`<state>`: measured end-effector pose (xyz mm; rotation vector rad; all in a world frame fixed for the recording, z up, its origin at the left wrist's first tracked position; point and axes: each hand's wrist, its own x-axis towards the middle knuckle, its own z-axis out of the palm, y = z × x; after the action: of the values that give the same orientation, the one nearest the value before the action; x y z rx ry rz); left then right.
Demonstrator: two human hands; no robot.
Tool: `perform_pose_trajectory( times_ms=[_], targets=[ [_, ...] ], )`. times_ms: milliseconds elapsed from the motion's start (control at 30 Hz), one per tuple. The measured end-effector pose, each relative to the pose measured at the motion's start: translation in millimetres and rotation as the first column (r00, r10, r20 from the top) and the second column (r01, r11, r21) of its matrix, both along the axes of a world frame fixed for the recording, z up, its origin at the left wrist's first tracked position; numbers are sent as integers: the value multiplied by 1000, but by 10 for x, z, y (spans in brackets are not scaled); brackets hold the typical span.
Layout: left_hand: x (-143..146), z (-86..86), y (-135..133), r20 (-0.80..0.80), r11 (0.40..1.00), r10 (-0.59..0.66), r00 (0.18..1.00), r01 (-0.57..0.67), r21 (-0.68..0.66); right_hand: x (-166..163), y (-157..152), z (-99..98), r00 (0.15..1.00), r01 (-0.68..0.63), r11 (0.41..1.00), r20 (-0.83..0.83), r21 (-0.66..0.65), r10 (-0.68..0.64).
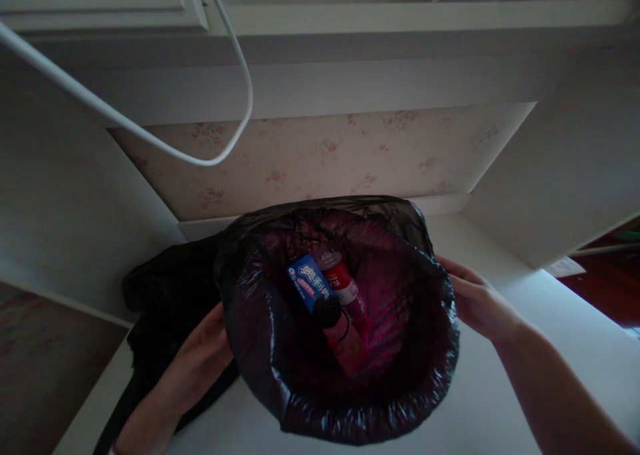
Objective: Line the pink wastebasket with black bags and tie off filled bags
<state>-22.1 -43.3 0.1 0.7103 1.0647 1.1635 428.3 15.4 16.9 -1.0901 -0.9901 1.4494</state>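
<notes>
Between my hands is a trash bin lined with a black plastic bag (280, 388), its mouth facing up toward me. Pink shows through the thin bag on the inner wall. My left hand (210, 345) grips the bin's left side, fingers partly hidden behind it. On the other side my right hand (470, 295) presses against the bag near the rim, fingertips out of sight. Inside lie a blue box (307, 278) with white lettering, a clear plastic bottle with a red label (340, 276), and a pink bottle with a black cap (345, 348).
Black material (175, 295) spreads left of the bin, over the white surface (495, 381). A white cable (175, 151) hangs at upper left, in front of a shelf edge (350, 18). White side panels flank the floral-papered back wall (320, 155).
</notes>
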Motion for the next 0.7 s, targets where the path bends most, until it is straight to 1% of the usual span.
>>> perform_pose_trajectory(
  times_ms=[100,167,233,333,433,500,600,700],
  targets=[
    [-46,-107,-177,-52,987,-159,986,160,9,35,-87,-23,997,-37,999,67,19,36],
    [-51,-108,-217,-91,978,-204,975,207,31,36,-137,25,996,-32,998,80,48,28],
    [-16,-53,-201,-116,981,-183,976,189,46,30,-182,92,997,-4,998,72,69,-1],
    [85,63,-126,-95,996,-86,992,89,26,27,-235,152,998,17,996,54,86,-21],
    [143,101,-71,-67,1000,-8,998,7,-22,51,-272,125,998,-37,994,45,101,33],
    [129,68,-69,-46,1000,-3,999,2,-24,88,-299,74,993,-112,986,60,120,105],
    [81,11,-117,-25,999,-39,999,38,-18,156,-352,-12,974,-210,967,112,142,195],
    [91,52,-195,-23,997,-69,997,69,-22,190,-399,-78,951,-279,955,169,105,260]
  ],
)
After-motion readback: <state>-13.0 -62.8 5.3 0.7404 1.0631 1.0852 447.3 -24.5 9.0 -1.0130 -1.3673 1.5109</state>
